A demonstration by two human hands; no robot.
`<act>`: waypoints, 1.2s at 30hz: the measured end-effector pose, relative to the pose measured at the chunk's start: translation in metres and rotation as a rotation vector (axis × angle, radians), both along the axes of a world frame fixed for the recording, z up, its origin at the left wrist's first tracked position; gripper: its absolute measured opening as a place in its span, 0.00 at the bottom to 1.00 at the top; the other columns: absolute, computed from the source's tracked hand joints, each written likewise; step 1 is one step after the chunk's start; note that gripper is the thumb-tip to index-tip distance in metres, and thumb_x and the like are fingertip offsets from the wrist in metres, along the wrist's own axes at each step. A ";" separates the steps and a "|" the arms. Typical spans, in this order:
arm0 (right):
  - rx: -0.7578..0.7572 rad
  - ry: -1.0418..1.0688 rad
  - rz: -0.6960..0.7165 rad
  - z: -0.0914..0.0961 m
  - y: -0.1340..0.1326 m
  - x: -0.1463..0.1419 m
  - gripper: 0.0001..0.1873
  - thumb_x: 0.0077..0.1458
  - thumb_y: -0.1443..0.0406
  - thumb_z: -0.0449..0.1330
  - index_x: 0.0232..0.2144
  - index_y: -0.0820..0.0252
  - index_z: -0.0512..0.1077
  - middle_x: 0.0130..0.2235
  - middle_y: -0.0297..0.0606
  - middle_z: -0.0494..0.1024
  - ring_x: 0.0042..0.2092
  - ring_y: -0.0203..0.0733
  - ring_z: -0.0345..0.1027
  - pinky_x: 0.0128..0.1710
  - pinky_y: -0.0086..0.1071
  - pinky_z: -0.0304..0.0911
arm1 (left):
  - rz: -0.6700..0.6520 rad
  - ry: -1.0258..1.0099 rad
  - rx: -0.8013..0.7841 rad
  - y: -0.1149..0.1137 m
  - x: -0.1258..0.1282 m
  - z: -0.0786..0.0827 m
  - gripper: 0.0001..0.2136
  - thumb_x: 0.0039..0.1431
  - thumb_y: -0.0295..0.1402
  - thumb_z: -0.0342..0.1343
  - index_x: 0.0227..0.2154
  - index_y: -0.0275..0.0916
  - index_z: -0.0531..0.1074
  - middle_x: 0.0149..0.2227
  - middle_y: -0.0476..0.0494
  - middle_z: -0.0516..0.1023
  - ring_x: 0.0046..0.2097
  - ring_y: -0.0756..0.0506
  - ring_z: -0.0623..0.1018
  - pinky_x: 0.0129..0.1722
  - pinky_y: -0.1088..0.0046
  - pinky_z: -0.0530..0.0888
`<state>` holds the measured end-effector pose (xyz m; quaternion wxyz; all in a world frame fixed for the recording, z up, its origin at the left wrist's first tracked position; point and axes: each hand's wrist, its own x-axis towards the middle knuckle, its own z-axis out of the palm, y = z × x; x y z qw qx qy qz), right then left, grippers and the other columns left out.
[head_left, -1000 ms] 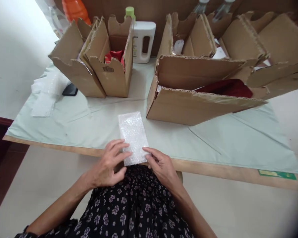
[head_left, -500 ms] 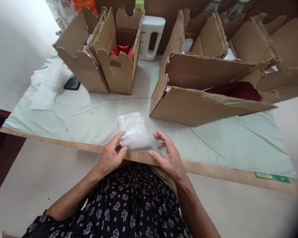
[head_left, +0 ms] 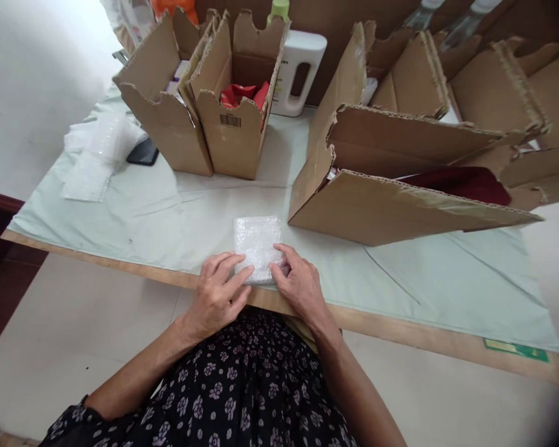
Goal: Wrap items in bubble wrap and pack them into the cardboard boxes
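The bubble-wrap packet (head_left: pixel 258 234), a flat, roughly square piece, lies on the pale green cloth (head_left: pixel 205 217) at the near side of the table, close to the wooden edge (head_left: pixel 377 321). The left hand (head_left: pixel 218 288) is positioned at the packet's near left corner: fingers loosely bent and slightly apart, fingertips resting on the upper surface, hand partly open and not closed around it. The right hand (head_left: pixel 302 282) is positioned at the near right side: index finger and thumb, separated by a small gap, contact the right margin; whether the packet is pinched cannot be determined. An open cardboard box (head_left: pixel 400 208) containing dark red material (head_left: pixel 470 184) stands to the right. Far left, loose bubble wrap (head_left: pixel 93 162) lies beside a dark flat object (head_left: pixel 143 152), near a narrow cardboard holder (head_left: pixel 168 133).
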<state>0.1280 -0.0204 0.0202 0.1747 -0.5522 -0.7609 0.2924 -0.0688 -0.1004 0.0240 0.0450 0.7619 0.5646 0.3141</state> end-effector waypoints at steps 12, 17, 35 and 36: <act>0.347 -0.112 0.456 0.024 -0.019 0.018 0.21 0.65 0.74 0.52 0.56 0.58 0.72 0.58 0.47 0.80 0.60 0.52 0.72 0.56 0.48 0.65 | -0.100 -0.100 -0.049 0.016 -0.011 0.002 0.11 0.64 0.23 0.56 0.47 0.37 0.76 0.45 0.39 0.84 0.51 0.38 0.79 0.53 0.54 0.75; 0.168 0.020 0.278 0.020 -0.020 0.023 0.19 0.69 0.67 0.53 0.59 0.56 0.72 0.51 0.41 0.84 0.50 0.47 0.77 0.53 0.44 0.68 | -0.055 -0.230 -0.167 0.019 -0.013 0.009 0.10 0.68 0.31 0.57 0.49 0.35 0.77 0.36 0.43 0.82 0.36 0.45 0.79 0.38 0.66 0.77; 0.001 0.252 0.129 0.010 -0.013 0.023 0.12 0.57 0.70 0.59 0.44 0.56 0.72 0.50 0.42 0.81 0.52 0.48 0.73 0.54 0.42 0.66 | 0.140 -0.476 -0.391 0.033 -0.001 0.005 0.08 0.60 0.39 0.58 0.37 0.40 0.74 0.48 0.37 0.80 0.50 0.38 0.79 0.52 0.59 0.76; -0.058 0.308 0.105 0.014 -0.019 0.028 0.13 0.57 0.70 0.59 0.45 0.55 0.72 0.48 0.40 0.81 0.49 0.46 0.74 0.51 0.39 0.67 | 0.104 -0.562 -0.478 0.031 0.000 0.008 0.08 0.60 0.39 0.59 0.36 0.41 0.72 0.45 0.40 0.81 0.47 0.40 0.81 0.48 0.62 0.77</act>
